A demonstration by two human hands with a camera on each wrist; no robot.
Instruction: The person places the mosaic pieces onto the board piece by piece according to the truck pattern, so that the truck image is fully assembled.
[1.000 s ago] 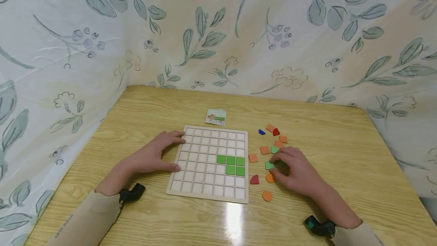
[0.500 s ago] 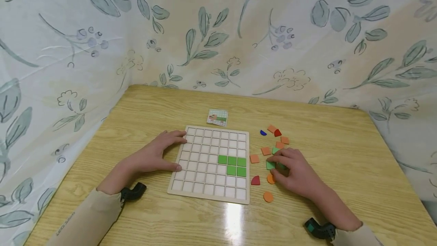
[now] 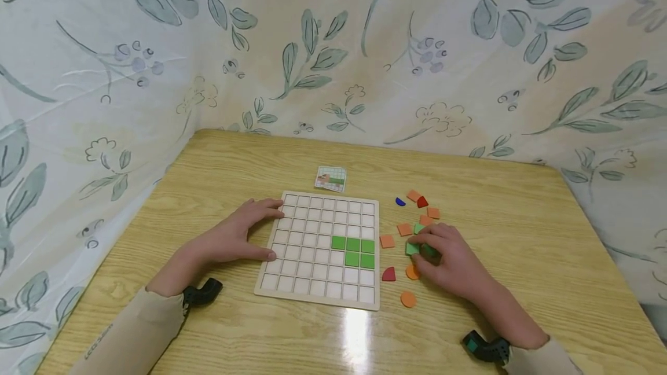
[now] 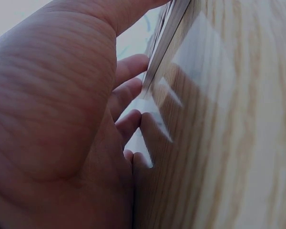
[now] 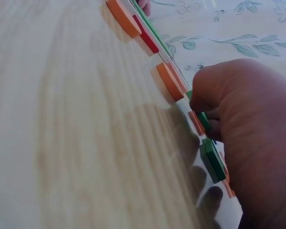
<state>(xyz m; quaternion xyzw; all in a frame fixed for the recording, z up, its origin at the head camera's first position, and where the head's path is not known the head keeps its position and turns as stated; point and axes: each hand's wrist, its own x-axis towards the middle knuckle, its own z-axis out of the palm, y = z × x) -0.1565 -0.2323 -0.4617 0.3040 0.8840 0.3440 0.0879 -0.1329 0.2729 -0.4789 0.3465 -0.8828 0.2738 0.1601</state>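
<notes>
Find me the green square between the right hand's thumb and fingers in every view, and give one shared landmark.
Head: green square, right of centre, lower half, at the right hand.
Left wrist: not in it.
Right wrist: green square, right of centre, near mid-height.
Shared landmark: the wood-grain table, in all three.

In the head view, the tabletop [image 3: 495,236] shows wood grain under a smooth, glossy finish with white glare at lower centre, while the grid board [image 3: 318,300] looks like pale, matt wood. The green tiles [image 3: 352,245], the loose green tile [image 3: 411,249] and the orange disc [image 3: 409,299], right of centre, look smooth, whether plastic or painted wood cannot be told; the small card [image 3: 330,178] above looks like printed paper. Creased, cloth-like backdrop [image 3: 333,45] fills the top, matt fabric sleeves [image 3: 130,334] the lower corners, and the black wrist devices [image 3: 203,293] look plastic.
</notes>
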